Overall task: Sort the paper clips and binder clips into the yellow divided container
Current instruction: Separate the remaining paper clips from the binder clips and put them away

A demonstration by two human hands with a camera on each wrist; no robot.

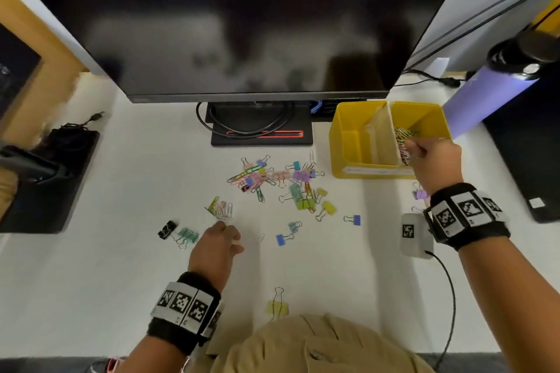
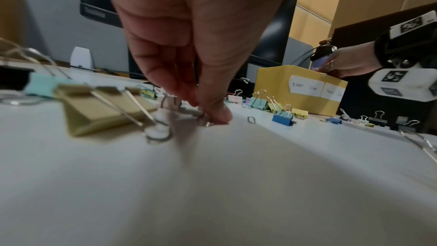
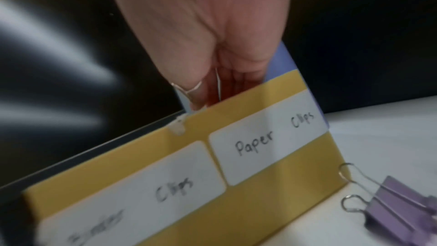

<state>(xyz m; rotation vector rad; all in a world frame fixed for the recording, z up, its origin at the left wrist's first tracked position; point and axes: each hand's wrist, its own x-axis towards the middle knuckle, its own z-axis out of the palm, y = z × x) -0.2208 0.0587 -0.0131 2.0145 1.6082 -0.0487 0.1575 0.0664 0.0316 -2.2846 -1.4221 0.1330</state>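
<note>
Fingers (image 2: 212, 113) of the left hand (image 1: 218, 244) point down and press a thin silver wire paper clip (image 2: 205, 120) against the smooth white desk (image 1: 121, 281), thumb and fingertips pinched together over it, next to a small heap of bent-wire paper clips (image 1: 222, 209). Over at the yellow container (image 1: 357, 142), a boxy plastic bin split by a pale divider, the right hand (image 1: 436, 157) reaches over the front wall into the right compartment, its fingers curled around a tangled bundle of shiny wire clips (image 1: 404, 145); the right wrist view shows a thin wire loop against the palm, though the fingertips are hidden behind the wall. Two white rounded labels on the front read "Binder Clips" on the left and "Paper Clips" (image 3: 267, 137) on the right. Between the hands lies a scattered pile of mixed clips (image 1: 278, 182): pastel binder clips with folded metal bodies and looped wire handles, tangled with coloured paper clips. A black binder clip (image 1: 166, 229) and a mint one (image 1: 188, 235) lie just left of the left hand. A purple binder clip (image 3: 399, 205) sits near the container's right front corner. A lone yellow one (image 1: 277, 307) lies close to the desk's near edge. A glossy dark monitor (image 1: 242, 24) stands behind.
</note>
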